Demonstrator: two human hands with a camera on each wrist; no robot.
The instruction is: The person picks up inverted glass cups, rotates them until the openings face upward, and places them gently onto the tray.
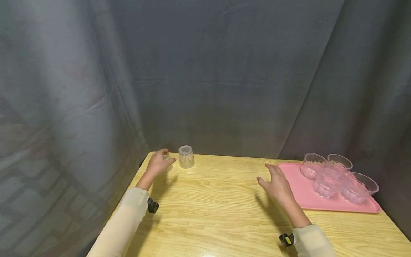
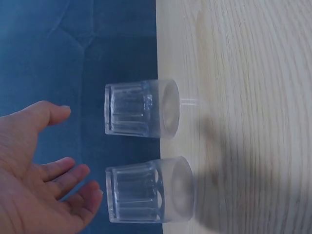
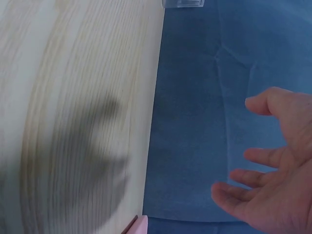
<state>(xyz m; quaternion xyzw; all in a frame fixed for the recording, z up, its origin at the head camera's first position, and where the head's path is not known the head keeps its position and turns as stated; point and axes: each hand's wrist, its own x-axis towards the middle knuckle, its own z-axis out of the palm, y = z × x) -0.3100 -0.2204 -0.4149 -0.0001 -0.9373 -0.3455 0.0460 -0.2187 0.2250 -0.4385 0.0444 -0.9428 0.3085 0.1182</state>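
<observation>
Two clear faceted glasses stand upside down at the table's back left; the right one (image 1: 186,157) shows fully, while my left hand (image 1: 158,163) partly covers the left one (image 1: 166,161). In the left wrist view, the fingers of my left hand (image 2: 44,175) are spread and loosely bent beside the two glasses (image 2: 141,108), (image 2: 150,191), with a gap between hand and glass. My right hand (image 1: 277,184) hovers left of a pink tray (image 1: 298,185), fingers apart and holding nothing; the right wrist view also shows this hand (image 3: 278,165) empty.
Several clear glasses (image 1: 327,182) stand close together, mouths up, on the tray at the table's right side. A grey curtain (image 1: 208,78) hangs behind the wooden table (image 1: 205,203) and along its left. In the right wrist view, a glass edge (image 3: 183,3) shows at the top.
</observation>
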